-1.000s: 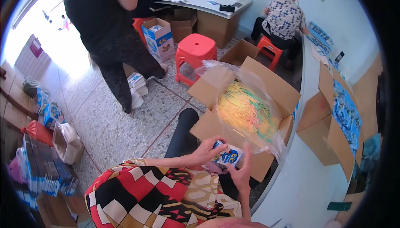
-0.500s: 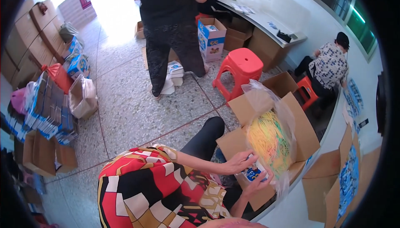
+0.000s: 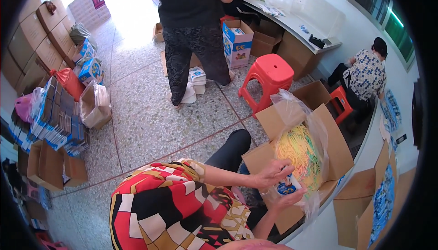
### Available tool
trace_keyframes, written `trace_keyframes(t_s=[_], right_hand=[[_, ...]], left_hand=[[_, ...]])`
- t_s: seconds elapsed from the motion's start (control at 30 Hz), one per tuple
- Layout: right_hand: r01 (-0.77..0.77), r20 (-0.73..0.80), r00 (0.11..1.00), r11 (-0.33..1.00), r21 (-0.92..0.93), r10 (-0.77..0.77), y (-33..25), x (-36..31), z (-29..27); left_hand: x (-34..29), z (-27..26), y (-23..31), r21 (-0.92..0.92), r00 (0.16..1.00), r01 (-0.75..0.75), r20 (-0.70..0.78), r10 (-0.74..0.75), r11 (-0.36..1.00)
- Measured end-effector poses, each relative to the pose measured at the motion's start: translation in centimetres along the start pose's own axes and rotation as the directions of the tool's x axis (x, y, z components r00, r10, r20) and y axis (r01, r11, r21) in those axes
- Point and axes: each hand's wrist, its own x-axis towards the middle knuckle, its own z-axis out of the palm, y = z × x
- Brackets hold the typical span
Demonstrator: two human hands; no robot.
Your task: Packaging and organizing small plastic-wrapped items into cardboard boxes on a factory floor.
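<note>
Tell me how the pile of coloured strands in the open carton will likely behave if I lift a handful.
The strands look light and probably flexible, being so thin. They lie crisscrossed, so neighbours may drag along. The clear bag around them looks crumpled, so it may flop into the way.

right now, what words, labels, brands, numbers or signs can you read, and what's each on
I won't copy printed words, but print shows here:
small blue-and-white packet, held: lettering, small and blurred
tall blue, white and pink cardboard carton: short lettering
stacked brown cardboard cartons: faint print, too small to read
</note>
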Motion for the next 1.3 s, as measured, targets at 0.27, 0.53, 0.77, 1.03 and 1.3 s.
trace_keyframes(t_s=[0.27,0.53,0.77,1.03,1.3], right_hand=[[-0.146,0.250,0.968,0.865,0.480,0.025,2.4,-0.5,-0.5],[-0.261,0.222,0.959,0.852,0.453,0.175,2.8,-1.2,-0.2],[-0.548,0.350,0.822,0.454,0.702,0.450,-0.9,1.8,0.8],[-0.633,0.450,0.691,0.172,0.755,0.566,-0.7,1.8,-0.8],[-0.452,0.088,0.875,0.737,0.502,0.477,-0.6,2.2,-1.7]], left_hand=[[0.0,1.4,0.0,-0.247,0.979,0.194,0.117,-0.169,0.949],[1.3,0.9,-4.1,0.241,0.985,-0.079,0.167,0.039,0.967],[3.1,1.3,-2.1,-0.365,0.892,0.449,0.132,-0.432,0.816],[2.3,2.2,-2.1,-0.413,0.802,0.590,0.202,-0.562,0.693],[1.8,0.0,-1.7,-0.325,0.937,0.338,0.204,-0.284,0.883]])
